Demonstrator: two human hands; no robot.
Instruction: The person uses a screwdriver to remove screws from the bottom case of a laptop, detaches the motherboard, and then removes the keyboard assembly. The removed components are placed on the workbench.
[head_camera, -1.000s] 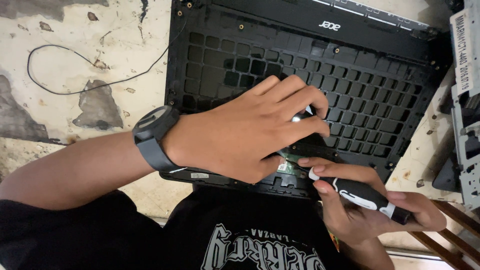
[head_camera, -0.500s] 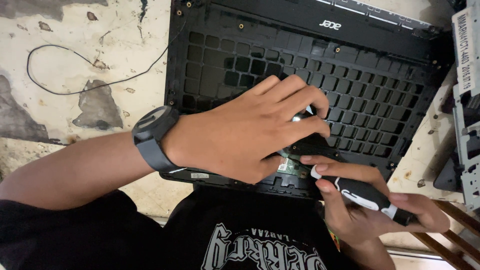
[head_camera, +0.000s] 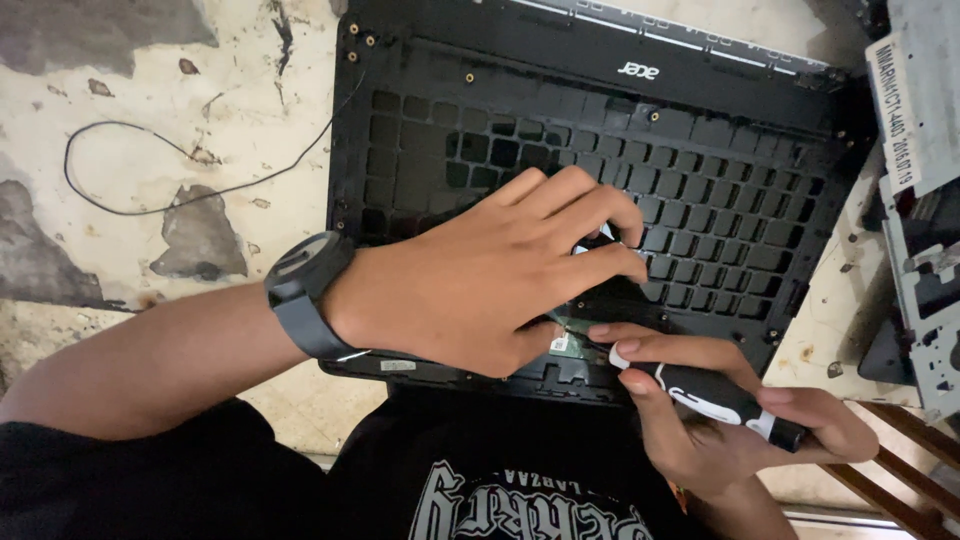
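Note:
A black laptop top cover (head_camera: 600, 130) lies upside down on a worn, stained surface, its empty keyboard grid facing up. My left hand (head_camera: 490, 275), with a dark wristwatch (head_camera: 305, 290) on the wrist, rests on the grid; its fingertips pinch a small pale part near the middle, too hidden to name. My right hand (head_camera: 720, 410) grips a black-and-white screwdriver (head_camera: 715, 395) at the cover's near edge. The tip points toward a small green circuit board (head_camera: 565, 335) just under my left palm.
A thin black wire (head_camera: 130, 165) loops across the stained surface at the left. Grey metal chassis parts (head_camera: 925, 230) lie at the right edge. A wooden frame (head_camera: 900, 460) shows at the bottom right. My black printed shirt fills the bottom.
Hardly anything differs. My right hand with the screwdriver has shifted slightly; my left hand stays on the keyboard grid.

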